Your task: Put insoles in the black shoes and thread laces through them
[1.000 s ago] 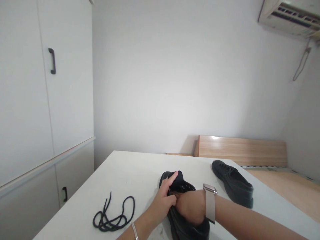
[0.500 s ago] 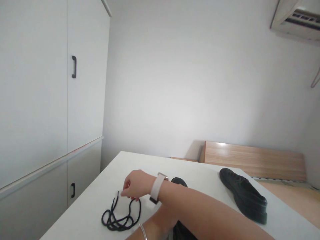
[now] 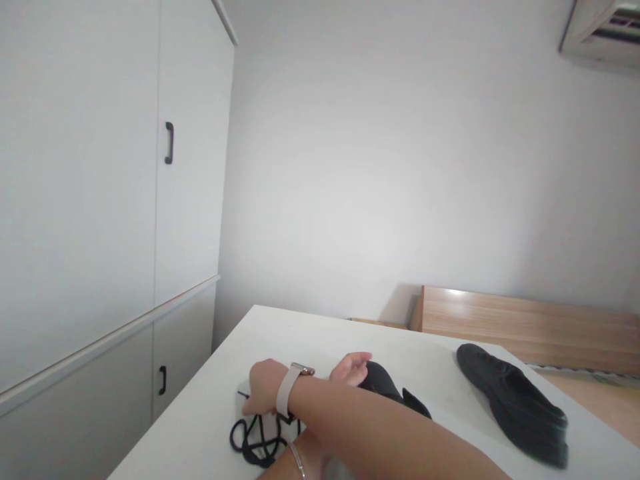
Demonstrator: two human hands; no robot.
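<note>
My right hand [image 3: 267, 388], with a pale watch strap on the wrist, reaches across to the left over my left forearm. Its fingers are closed at a black shoelace [image 3: 261, 460] that lies in loose loops on the white table. One end of the lace sticks out beside the fingers, which are partly hidden. Beyond the crossed forearms, my left hand [image 3: 351, 369] has its palm turned up and its fingers loosely extended by the toe of a black shoe [image 3: 380, 379]. My right forearm covers much of that shoe.
A second black shoe [image 3: 515, 403] rests on the right of the white table [image 3: 300, 323]. White cupboards [image 3: 193, 200] with dark handles stand to the left. Behind the table is a wooden headboard [image 3: 500, 317] against the wall. An air conditioner [image 3: 603, 33] hangs at upper right.
My right hand has moved down and left onto the lace loops. My left hand has come out from behind the right forearm beside the near shoe. The view has turned slightly left.
</note>
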